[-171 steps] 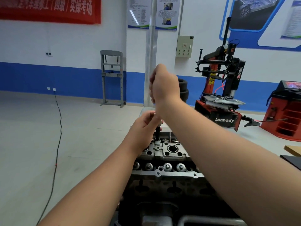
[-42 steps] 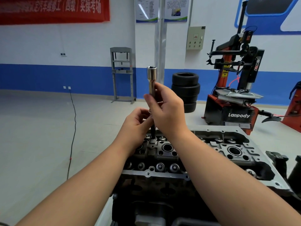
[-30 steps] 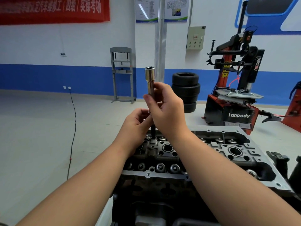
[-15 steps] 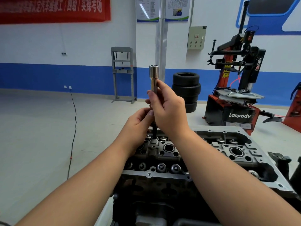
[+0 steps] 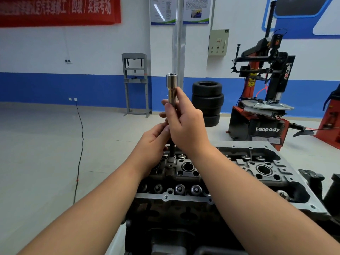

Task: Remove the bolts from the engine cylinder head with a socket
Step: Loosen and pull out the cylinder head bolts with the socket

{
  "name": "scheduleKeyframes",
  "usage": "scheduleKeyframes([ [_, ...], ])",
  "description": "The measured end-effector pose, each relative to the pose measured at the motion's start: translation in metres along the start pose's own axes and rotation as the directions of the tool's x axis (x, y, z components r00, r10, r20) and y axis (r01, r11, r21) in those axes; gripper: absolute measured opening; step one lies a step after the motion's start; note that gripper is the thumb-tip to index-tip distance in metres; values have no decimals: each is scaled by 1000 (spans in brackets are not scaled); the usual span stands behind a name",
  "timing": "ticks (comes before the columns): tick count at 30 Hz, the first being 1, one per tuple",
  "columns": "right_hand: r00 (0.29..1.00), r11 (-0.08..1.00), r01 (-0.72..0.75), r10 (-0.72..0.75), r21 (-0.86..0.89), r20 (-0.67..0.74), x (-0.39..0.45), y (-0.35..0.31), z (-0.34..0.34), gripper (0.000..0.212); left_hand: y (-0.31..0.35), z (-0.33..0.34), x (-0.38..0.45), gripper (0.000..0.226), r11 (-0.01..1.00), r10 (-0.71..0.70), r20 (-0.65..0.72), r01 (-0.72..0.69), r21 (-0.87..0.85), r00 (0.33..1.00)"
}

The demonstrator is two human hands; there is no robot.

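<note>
From the head view, both bare forearms are seen stretched forward from the lower edge, converging over the near-left end of the engine cylinder head (image 5: 239, 168). The right hand (image 5: 185, 124) is raised above the left, its back turned toward the camera, and its fingers are curled round the lower part of an upright chrome socket (image 5: 172, 88), whose open end points upward above the knuckles. Below this hand a dark bolt (image 5: 172, 150) is seen running straight down, its lower end meeting the top of the cylinder head. The left hand (image 5: 153, 144) is held lower and just beside the right, wrist slightly bent, with its fingertips closed on the bolt's upper part; the exact contact is hidden behind the right hand. The cylinder head is laid on a dark engine block (image 5: 174, 227) directly in front of the person. Behind, stacked tyres (image 5: 207, 100) and a red tyre changer (image 5: 265, 100) are seen against the blue-and-white wall.
</note>
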State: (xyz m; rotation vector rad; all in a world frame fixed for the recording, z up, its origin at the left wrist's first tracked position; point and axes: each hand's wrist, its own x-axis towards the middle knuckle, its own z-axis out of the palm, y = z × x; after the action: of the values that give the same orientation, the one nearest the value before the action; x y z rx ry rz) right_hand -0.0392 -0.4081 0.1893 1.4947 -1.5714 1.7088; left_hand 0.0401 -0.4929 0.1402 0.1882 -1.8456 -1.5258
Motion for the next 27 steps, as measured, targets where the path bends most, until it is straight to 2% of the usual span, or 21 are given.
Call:
scheduleKeyframes([
  [3,1000,1000,15,-15,-7,5,-1,-3,-1,48,2,0,0,23,999,33,-13,-33,2,999],
  [7,991,989,121,-126,-83,-49,-2,-2,-2,43,1,0,1,9,999,41,-68,-41,5,997],
  [12,996,993,84,-83,-88,13,-1,0,-2,45,2,1,0,24,1000,2,-28,-2,2,1000],
  [15,998,996,67,-66,-67,13,-2,-2,-2,47,1,0,0,22,1000,22,-39,-21,10,999],
  [19,988,984,139,-146,-113,-50,-2,-2,-2,40,1,-1,1,26,999,31,-96,-32,-10,995],
  [22,994,991,101,-104,-87,-28,-2,1,-2,36,1,0,1,19,1000,9,-71,-8,9,997],
  [27,997,993,70,-71,-92,-16,-3,-2,-3,42,2,-1,0,26,1000,12,-44,-12,5,999],
])
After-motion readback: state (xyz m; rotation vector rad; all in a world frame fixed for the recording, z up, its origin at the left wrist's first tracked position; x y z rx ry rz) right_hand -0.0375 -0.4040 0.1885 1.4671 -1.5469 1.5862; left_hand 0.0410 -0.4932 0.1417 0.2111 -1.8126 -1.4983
